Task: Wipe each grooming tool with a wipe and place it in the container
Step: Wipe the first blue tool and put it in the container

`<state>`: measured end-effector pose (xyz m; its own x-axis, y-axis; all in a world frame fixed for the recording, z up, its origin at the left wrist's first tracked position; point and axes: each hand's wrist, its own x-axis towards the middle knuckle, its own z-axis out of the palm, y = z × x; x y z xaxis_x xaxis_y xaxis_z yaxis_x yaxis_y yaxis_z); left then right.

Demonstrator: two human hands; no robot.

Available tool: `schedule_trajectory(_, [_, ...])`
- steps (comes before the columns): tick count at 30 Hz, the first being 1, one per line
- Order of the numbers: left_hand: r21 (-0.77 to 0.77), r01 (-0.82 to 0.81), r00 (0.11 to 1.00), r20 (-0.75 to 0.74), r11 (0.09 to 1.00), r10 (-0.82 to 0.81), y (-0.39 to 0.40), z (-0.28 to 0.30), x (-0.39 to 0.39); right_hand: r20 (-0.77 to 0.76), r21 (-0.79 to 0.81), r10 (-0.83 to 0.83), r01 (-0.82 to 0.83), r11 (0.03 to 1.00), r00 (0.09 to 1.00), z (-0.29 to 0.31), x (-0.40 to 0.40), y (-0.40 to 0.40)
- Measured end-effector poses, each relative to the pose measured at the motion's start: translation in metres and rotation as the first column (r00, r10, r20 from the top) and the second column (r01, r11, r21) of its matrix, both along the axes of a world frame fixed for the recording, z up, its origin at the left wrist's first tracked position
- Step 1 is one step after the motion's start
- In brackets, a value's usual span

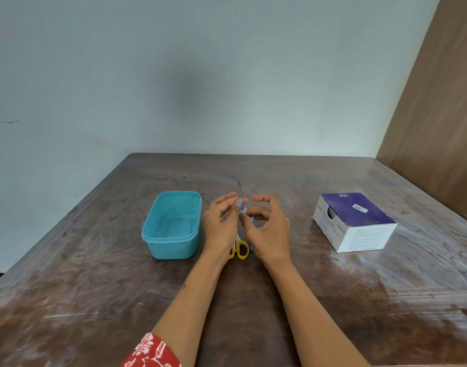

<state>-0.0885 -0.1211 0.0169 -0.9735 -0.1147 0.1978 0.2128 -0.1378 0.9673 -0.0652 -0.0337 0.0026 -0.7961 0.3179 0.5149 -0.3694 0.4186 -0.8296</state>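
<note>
My left hand (221, 226) pinches a metal nail file (239, 192) by its blue-and-white handle, the blade pointing up and away. Just to its right, my right hand (267, 229) hovers with loosely curled fingers; its thumb and forefinger are close to the file's handle, and I cannot tell whether they hold a wipe. An empty teal plastic container (171, 226) stands to the left of my hands. Yellow-handled scissors (239, 249) lie on the table below my hands, partly hidden by them. A small blue item (251, 247) peeks out beside the scissors.
A purple and white box of swabs (354, 221) stands at the right of the brown wooden table (94, 287). A pale wall runs behind, and a brown panel rises at the far right.
</note>
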Motion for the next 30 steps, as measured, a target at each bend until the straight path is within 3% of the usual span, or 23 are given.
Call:
schedule_trajectory(4, [0.087, 0.030, 0.998, 0.059, 0.996, -0.035, 0.000, 0.000, 0.000, 0.019, -0.063, 0.008, -0.007, 0.998, 1.000, 0.001, -0.001, -0.002])
schedule_trajectory(9, [0.107, 0.024, 0.997, 0.063, 0.994, -0.031, -0.001, 0.001, -0.001, 0.115, 0.026, 0.005, -0.008, 1.000, 0.993, -0.006, -0.007, 0.000])
schedule_trajectory(14, [0.123, 0.050, 0.997, 0.054, 0.991, -0.058, -0.002, 0.003, 0.001, 0.041, 0.090, -0.027, 0.023, 0.996, 0.999, -0.007, -0.008, -0.002])
schedule_trajectory(19, [0.098, 0.022, 0.999, 0.033, 0.995, -0.026, -0.005, 0.003, -0.001, 0.131, 0.200, -0.018, -0.009, 0.980, 0.991, -0.010, -0.008, -0.001])
schedule_trajectory(23, [0.132, 0.089, 0.993, 0.072, 0.987, -0.099, -0.004, 0.002, 0.000, -0.001, 0.156, -0.046, 0.046, 0.987, 0.999, -0.004, -0.006, -0.002])
schedule_trajectory(28, [0.107, 0.055, 0.996, 0.064, 0.993, -0.063, -0.006, 0.002, -0.001, 0.106, 0.197, -0.013, -0.008, 0.980, 0.994, -0.008, -0.007, -0.002])
schedule_trajectory(30, [0.111, 0.065, 0.995, 0.071, 0.992, -0.073, -0.006, 0.001, -0.001, 0.066, 0.207, -0.036, 0.022, 0.978, 0.997, -0.007, -0.006, -0.003])
